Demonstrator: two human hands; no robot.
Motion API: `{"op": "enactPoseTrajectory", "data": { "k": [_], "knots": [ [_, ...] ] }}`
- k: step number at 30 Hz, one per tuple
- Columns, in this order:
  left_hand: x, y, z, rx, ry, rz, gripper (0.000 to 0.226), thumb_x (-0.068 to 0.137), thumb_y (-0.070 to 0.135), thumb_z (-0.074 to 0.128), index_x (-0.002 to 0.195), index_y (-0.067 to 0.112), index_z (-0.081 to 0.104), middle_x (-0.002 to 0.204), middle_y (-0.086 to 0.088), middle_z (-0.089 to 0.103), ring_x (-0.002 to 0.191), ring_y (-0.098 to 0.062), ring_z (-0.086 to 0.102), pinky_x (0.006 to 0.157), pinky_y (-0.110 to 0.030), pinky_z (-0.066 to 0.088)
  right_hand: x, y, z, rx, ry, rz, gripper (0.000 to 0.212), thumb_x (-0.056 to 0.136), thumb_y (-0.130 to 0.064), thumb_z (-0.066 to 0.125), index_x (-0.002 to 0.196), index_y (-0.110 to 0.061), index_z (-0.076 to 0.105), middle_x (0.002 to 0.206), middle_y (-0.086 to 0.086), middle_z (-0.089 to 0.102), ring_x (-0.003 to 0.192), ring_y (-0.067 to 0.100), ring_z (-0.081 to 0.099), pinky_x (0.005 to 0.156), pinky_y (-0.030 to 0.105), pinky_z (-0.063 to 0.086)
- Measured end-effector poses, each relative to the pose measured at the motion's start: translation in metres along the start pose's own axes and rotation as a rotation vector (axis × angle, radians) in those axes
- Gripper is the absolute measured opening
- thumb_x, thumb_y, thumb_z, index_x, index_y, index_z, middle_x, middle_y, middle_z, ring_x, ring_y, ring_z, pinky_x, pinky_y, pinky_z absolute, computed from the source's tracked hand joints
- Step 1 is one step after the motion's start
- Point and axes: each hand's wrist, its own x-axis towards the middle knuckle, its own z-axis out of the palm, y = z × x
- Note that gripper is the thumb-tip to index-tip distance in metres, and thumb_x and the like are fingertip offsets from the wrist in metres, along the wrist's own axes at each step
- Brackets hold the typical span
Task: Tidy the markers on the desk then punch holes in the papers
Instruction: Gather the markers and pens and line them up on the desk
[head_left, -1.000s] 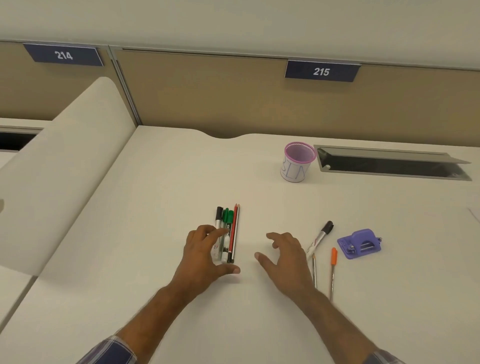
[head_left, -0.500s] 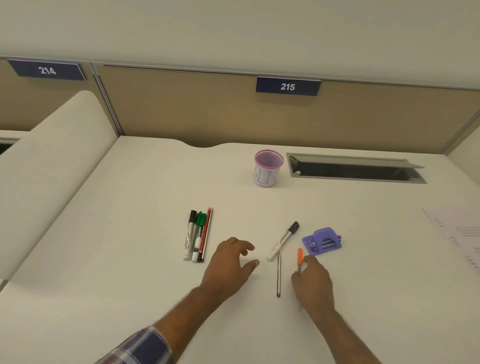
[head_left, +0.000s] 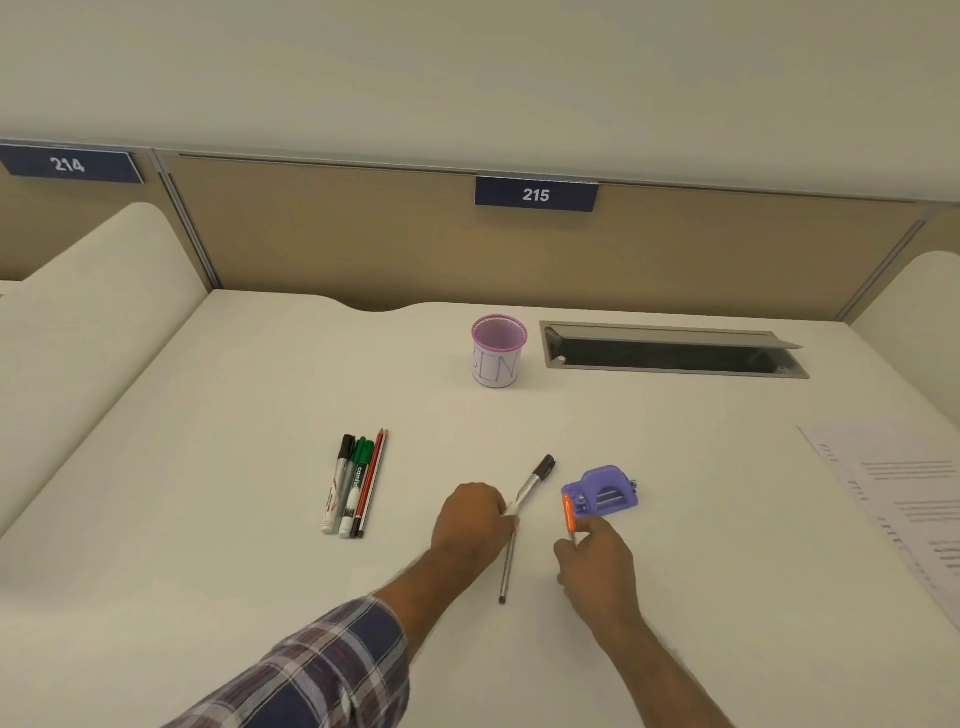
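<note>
A neat row of markers and pencils (head_left: 356, 483) lies on the white desk (head_left: 260, 415), left of centre. My left hand (head_left: 472, 519) is closed on the lower end of a black-capped whiteboard marker (head_left: 535, 480), which also touches a grey pencil (head_left: 508, 566) lying below it. My right hand (head_left: 597, 564) pinches an orange-capped pen (head_left: 569, 512), its cap pointing up beside the purple hole punch (head_left: 602, 491). Printed papers (head_left: 904, 493) lie at the right edge.
A pink mesh pen cup (head_left: 497, 358) stands at the back centre. Next to it is an open cable tray slot (head_left: 670, 353). A tan partition with labels 214 and 215 closes off the back; curved white dividers rise on both sides.
My left hand left the tidy row and moved right onto the black-capped marker. My right hand took hold of the orange-capped pen and lifted its tip.
</note>
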Motion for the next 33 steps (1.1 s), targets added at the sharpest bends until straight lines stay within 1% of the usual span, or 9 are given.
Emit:
{"op": "enactPoseTrajectory", "data": {
  "k": [3, 7, 10, 13, 17, 20, 24, 29, 33],
  "knots": [
    [-0.007, -0.007, -0.005, -0.034, 0.049, -0.005, 0.025, 0.09, 0.033, 0.061, 0.083, 0.011, 0.071, 0.08, -0.004, 0.069, 0.073, -0.02, 0.06, 0.067, -0.028, 0.049, 0.003, 0.0, 0.003, -0.022, 0.006, -0.034, 0.028, 0.088, -0.013, 0.056, 0.115, -0.008, 0.058, 0.096, 0.009, 0.065, 0.076, 0.02, 0.059, 0.059, 0.021, 0.042],
    [-0.022, -0.028, -0.019, -0.14, 0.183, -0.035, 0.024, 0.09, 0.032, 0.062, 0.083, 0.012, 0.074, 0.078, -0.002, 0.072, 0.075, -0.019, 0.066, 0.068, -0.026, 0.051, 0.0, -0.007, 0.016, -0.018, 0.002, -0.063, 0.03, 0.088, -0.03, 0.063, 0.106, -0.006, 0.061, 0.096, 0.004, 0.063, 0.082, 0.019, 0.057, 0.07, 0.025, 0.038],
    [-0.033, -0.05, -0.026, -0.189, 0.257, -0.08, 0.025, 0.089, 0.031, 0.064, 0.076, 0.011, 0.072, 0.073, -0.003, 0.071, 0.073, -0.02, 0.066, 0.063, -0.027, 0.05, -0.002, -0.012, 0.031, -0.133, -0.039, -0.071, 0.035, 0.085, -0.043, 0.065, 0.097, -0.01, 0.061, 0.091, 0.0, 0.061, 0.079, 0.016, 0.055, 0.069, 0.023, 0.038],
    [-0.043, -0.069, -0.029, -0.194, 0.314, -0.115, 0.025, 0.088, 0.031, 0.064, 0.072, 0.013, 0.07, 0.07, 0.001, 0.067, 0.067, -0.015, 0.061, 0.056, -0.021, 0.043, -0.006, -0.016, 0.047, -0.281, -0.099, -0.085, 0.027, 0.084, -0.042, 0.063, 0.083, -0.016, 0.055, 0.085, -0.002, 0.062, 0.076, 0.018, 0.056, 0.066, 0.025, 0.04],
    [-0.05, -0.088, -0.03, -0.181, 0.387, -0.18, 0.029, 0.087, 0.03, 0.063, 0.069, 0.008, 0.066, 0.067, -0.005, 0.066, 0.067, -0.021, 0.061, 0.064, -0.031, 0.05, -0.011, -0.024, 0.061, -0.408, -0.134, -0.103, 0.015, 0.084, -0.031, 0.057, 0.077, -0.018, 0.054, 0.084, 0.001, 0.067, 0.069, 0.019, 0.054, 0.062, 0.024, 0.039],
    [-0.049, -0.094, -0.032, -0.169, 0.433, -0.219, 0.029, 0.088, 0.03, 0.063, 0.067, 0.009, 0.064, 0.069, -0.004, 0.063, 0.066, -0.019, 0.058, 0.06, -0.028, 0.047, -0.01, -0.031, 0.066, -0.438, -0.148, -0.116, 0.013, 0.083, -0.027, 0.056, 0.075, -0.016, 0.054, 0.085, 0.003, 0.068, 0.069, 0.021, 0.052, 0.059, 0.024, 0.037],
    [-0.046, -0.093, -0.037, -0.089, 0.476, -0.206, 0.021, 0.091, 0.035, 0.058, 0.082, 0.019, 0.068, 0.086, 0.007, 0.061, 0.078, -0.014, 0.058, 0.068, -0.025, 0.047, -0.007, -0.038, 0.072, -0.373, -0.166, -0.13, 0.019, 0.082, -0.026, 0.056, 0.067, -0.015, 0.053, 0.068, 0.0, 0.061, 0.062, 0.022, 0.055, 0.051, 0.025, 0.038],
    [-0.038, -0.099, -0.04, 0.069, 0.46, -0.208, 0.026, 0.095, 0.039, 0.05, 0.095, 0.021, 0.069, 0.096, 0.007, 0.064, 0.085, -0.013, 0.06, 0.072, -0.025, 0.05, -0.006, -0.054, 0.081, -0.26, -0.227, -0.097, 0.021, 0.079, -0.023, 0.057, 0.059, -0.018, 0.053, 0.063, 0.004, 0.067, 0.058, 0.021, 0.064, 0.057, 0.028, 0.05],
    [-0.034, -0.102, -0.039, 0.09, 0.456, -0.188, 0.028, 0.095, 0.041, 0.051, 0.114, 0.024, 0.064, 0.11, 0.009, 0.065, 0.092, -0.012, 0.065, 0.075, -0.025, 0.052, -0.003, -0.064, 0.084, -0.204, -0.231, -0.099, 0.035, 0.084, -0.018, 0.059, 0.053, -0.018, 0.044, 0.049, -0.005, 0.047, 0.039, 0.007, 0.043, 0.041, 0.017, 0.028]
  ]
}}
